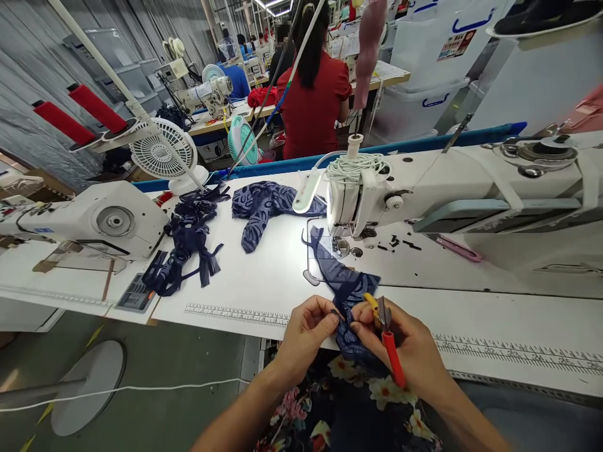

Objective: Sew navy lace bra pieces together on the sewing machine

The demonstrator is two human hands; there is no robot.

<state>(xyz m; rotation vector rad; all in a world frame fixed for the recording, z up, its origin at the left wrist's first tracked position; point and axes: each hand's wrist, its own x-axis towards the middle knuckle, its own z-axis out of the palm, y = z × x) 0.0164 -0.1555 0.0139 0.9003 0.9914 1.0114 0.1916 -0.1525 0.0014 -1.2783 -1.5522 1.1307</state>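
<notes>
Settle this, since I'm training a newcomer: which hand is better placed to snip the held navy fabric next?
Probably the right hand: the red-handled scissors sit in its grip, by the navy fabric. The left hand pinches beside it, no cutter visible.

A sewing workshop: sewing machines [419, 164] at two o'clock and eleven, red thread cones [100, 109] at ten, a co-worker [311, 107] at twelve.

The fabric [351, 345] is patterned navy, the scissors [392, 358] red-handled.
</notes>
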